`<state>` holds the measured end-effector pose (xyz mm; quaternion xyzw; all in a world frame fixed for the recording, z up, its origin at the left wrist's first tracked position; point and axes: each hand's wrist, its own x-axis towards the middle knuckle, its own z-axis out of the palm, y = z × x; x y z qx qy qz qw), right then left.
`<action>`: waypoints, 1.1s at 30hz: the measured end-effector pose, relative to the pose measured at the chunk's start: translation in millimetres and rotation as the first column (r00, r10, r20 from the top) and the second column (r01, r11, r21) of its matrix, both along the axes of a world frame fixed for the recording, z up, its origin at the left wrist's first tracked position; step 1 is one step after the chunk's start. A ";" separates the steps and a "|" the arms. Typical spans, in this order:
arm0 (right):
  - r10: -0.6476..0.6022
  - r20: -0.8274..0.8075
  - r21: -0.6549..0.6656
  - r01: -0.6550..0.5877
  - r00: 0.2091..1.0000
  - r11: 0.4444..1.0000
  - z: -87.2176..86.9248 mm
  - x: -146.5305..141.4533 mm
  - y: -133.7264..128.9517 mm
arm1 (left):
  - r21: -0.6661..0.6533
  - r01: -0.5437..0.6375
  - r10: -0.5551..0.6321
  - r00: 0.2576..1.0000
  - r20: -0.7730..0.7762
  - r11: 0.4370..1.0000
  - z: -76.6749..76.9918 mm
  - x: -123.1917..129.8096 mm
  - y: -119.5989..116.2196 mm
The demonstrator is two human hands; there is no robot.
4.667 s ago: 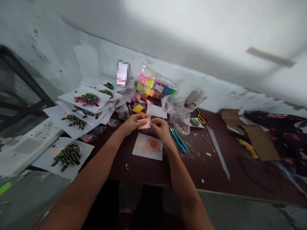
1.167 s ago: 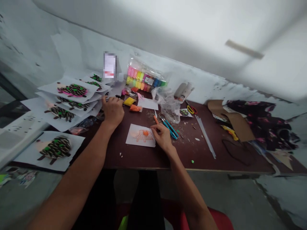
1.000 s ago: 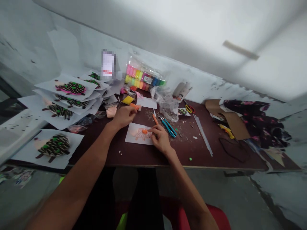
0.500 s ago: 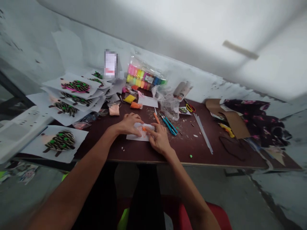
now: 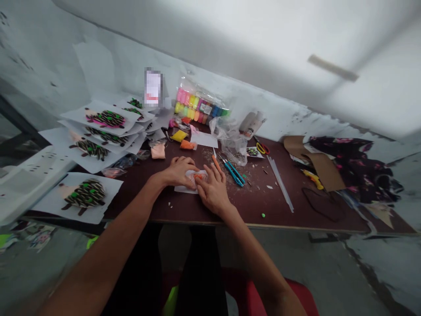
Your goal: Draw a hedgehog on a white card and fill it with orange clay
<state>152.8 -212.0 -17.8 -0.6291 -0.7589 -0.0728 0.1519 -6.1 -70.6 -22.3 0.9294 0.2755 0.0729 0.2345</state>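
Left hand (image 5: 180,172) and right hand (image 5: 213,192) close together, both lying over a paper sheet (image 5: 184,189), fingers spread and clamped on nothing. Between them, at the fingertips, a small lump of orange modelling clay (image 5: 198,176) on the sheet's drawn outline; whether pressed or merely touched, impossible to tell. Just beyond the right hand, an orange-handled tool (image 5: 215,163), then teal-handled scissors (image 5: 233,174).

Likely trouble from here: soft clay smearing past the outline under heavy finger pressure, or the loose sheet sliding under sideways force.

Ahead of the left hand, a peach clay packet (image 5: 158,152) and an orange clay packet (image 5: 187,145); farther back, a clear bag of coloured clay (image 5: 200,105). Left of both hands, overlapping hedgehog collages (image 5: 107,118).

Underneath, a dark maroon tabletop (image 5: 141,188) scattered with cut scraps — behind it a patched white wall (image 5: 108,66), and off to the right, brown cardboard (image 5: 315,162).
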 end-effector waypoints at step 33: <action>-0.163 0.023 -0.014 0.163 0.986 0.986 -0.6 19.2 -14.9 | 0.011 -0.012 0.012 0.999 -0.030 1.000 -4.7 0.7 3.5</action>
